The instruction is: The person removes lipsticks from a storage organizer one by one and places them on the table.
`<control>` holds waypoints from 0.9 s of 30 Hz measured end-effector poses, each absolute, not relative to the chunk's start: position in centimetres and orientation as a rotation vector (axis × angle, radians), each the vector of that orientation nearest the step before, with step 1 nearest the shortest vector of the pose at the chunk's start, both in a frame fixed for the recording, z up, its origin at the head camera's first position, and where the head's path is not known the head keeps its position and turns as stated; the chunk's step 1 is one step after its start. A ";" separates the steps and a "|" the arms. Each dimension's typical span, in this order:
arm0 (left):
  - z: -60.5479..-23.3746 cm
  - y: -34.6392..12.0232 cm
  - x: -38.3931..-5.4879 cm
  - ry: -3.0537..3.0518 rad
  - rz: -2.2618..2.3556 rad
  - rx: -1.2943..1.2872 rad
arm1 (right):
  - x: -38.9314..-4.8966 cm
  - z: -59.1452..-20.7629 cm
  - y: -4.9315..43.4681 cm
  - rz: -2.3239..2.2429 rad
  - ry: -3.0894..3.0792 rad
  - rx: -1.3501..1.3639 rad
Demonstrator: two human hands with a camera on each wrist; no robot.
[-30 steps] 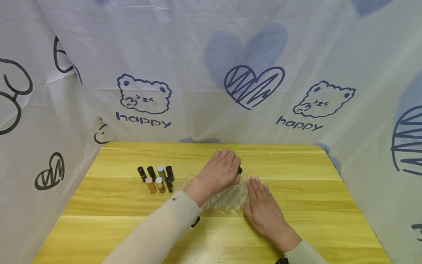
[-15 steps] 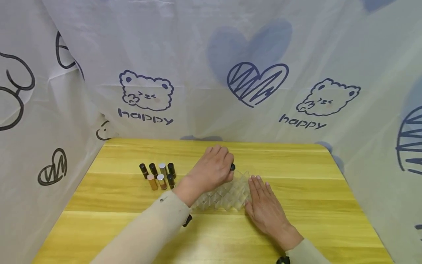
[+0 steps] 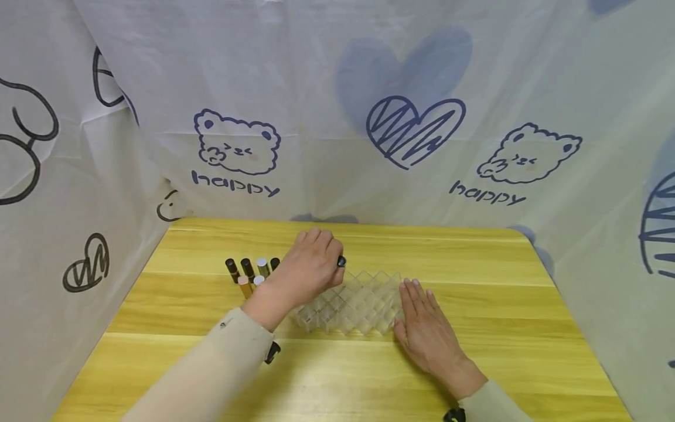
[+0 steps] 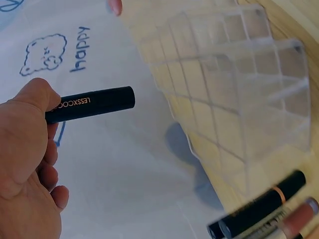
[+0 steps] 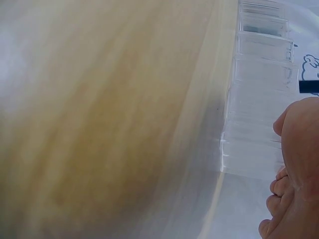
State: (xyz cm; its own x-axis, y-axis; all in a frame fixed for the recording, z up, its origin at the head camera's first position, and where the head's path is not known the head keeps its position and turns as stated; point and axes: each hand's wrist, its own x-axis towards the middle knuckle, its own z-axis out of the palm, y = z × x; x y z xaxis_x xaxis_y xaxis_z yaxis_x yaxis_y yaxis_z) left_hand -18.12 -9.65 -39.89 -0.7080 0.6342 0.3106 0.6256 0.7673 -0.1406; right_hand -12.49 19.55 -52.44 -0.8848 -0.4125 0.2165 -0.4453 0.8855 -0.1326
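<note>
My left hand (image 3: 308,264) pinches a black lipstick tube (image 4: 94,103) with gold lettering between thumb and fingers, above the left half of a clear plastic organizer (image 3: 366,302). In the left wrist view, the tube's far end points towards the organizer's diamond-shaped cells without touching it. My right hand (image 3: 429,337) lies with straight fingers along the organizer's right end. The organizer's side wall (image 5: 259,109) shows beside that hand in the right wrist view. Part of the organizer's left end is hidden behind my left hand.
Left of the organizer, several lipsticks stand in two rows, among them a black one (image 3: 232,269), a silver-capped one (image 3: 263,267) and an orange one (image 3: 245,287). My left forearm hides some. A printed white cloth (image 3: 316,105) hangs behind the wooden table (image 3: 474,258).
My left hand has travelled left across the organizer, carrying the lipstick tube and uncovering more cells on the right. The right hand has stayed at the organizer's right end.
</note>
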 end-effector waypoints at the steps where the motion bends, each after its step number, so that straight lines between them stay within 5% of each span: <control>1: -39.9 -10.0 -18.1 -2.627 0.029 -0.956 | -12.5 -52.4 19.6 0.268 -2.871 0.659; 27: -39.0 -21.2 -15.7 -2.631 -0.080 -0.689 | -12.4 -52.5 19.6 0.287 -2.877 0.664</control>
State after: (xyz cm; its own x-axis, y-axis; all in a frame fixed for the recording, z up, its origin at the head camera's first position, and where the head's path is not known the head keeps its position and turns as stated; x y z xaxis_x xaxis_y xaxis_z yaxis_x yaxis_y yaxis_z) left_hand -15.70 -21.25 -38.96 -0.7900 0.4563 0.4095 0.4803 0.8757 -0.0492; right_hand -12.45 19.60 -52.47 -0.8854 -0.4139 0.2115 -0.4475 0.8821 -0.1472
